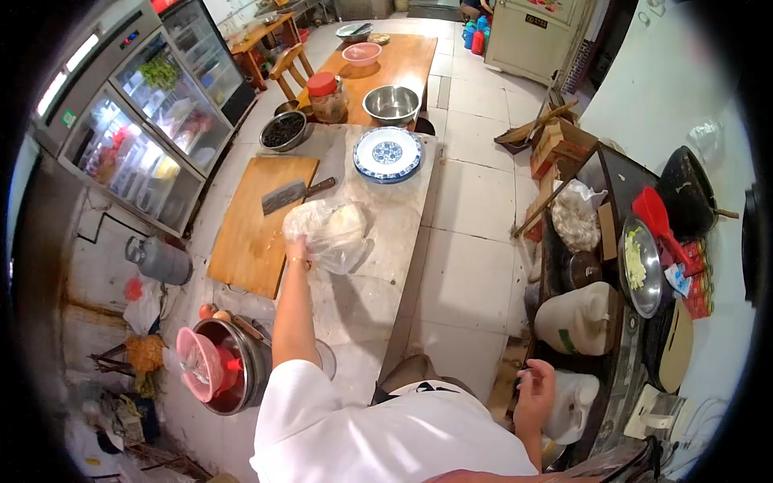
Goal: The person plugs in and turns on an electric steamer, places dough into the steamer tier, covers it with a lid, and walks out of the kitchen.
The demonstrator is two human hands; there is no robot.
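Observation:
My left hand (pixel 298 251) is closed on the edge of a clear plastic bag (pixel 332 233) with something pale inside, over the table beside the cutting board. The wooden cutting board (pixel 256 225) lies to its left, and a cleaver (pixel 284 196) rests on the board's right part, its dark handle pointing right. Beyond the bag is a stack of blue-and-white plates (pixel 387 154). My right hand (pixel 535 388) hangs at the lower right near a white plastic jug, its fingers partly curled and apart, holding nothing.
A steel bowl (pixel 391 105), a red-lidded jar (pixel 328 98) and a bowl of dark food (pixel 283 130) stand at the far end. Pots with a pink basket (pixel 201 364) are at the lower left. Along the right runs a shelf with a plate of chopped food (pixel 640 270).

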